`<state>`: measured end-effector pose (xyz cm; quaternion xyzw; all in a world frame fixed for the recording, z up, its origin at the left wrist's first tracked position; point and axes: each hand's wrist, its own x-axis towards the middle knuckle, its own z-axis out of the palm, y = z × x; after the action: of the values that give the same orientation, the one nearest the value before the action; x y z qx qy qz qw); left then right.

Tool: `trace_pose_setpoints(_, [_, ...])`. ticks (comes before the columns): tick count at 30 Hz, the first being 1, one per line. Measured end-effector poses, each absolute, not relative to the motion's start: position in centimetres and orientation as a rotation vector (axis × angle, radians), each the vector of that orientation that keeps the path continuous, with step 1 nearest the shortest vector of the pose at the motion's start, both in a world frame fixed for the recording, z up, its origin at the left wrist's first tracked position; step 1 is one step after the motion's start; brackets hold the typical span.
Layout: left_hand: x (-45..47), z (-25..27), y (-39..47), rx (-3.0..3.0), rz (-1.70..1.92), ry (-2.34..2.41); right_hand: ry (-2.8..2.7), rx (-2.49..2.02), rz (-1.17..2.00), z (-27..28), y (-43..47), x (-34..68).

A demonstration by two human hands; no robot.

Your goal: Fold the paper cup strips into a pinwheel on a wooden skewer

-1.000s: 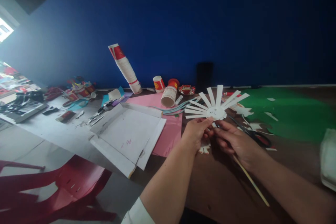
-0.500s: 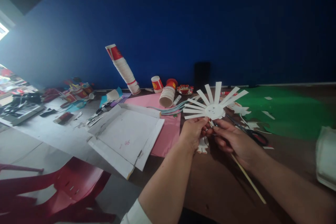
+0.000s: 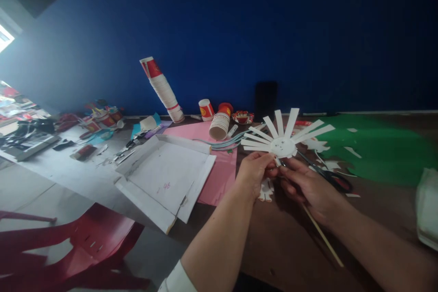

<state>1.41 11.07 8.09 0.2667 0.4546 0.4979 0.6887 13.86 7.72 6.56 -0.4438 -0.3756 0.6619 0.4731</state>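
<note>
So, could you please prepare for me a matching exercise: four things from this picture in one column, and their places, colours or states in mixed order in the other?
Things:
1. Thin stick
2. Fringed paper piece
3. Tall cup stack
4. Chair

Descriptions:
A. White, with strips spread like a fan
B. Red, at the lower left of the picture
C. Poking out from below the right hand
D. Tilted, in front of the blue wall

Right pairs: 1-C, 2-A, 3-D, 4-B

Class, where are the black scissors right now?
In the head view, the black scissors lie on the table right of centre, just beyond the right hand, near the green sheet.
</note>
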Motion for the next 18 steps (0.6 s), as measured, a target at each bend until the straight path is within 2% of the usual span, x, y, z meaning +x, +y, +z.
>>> trace_pose_setpoints(18, [1.7, 7.5, 11.3, 0.677, 1.143, 0.976, -0.934, -1.053, 1.587, 6.5, 7.6, 13.3])
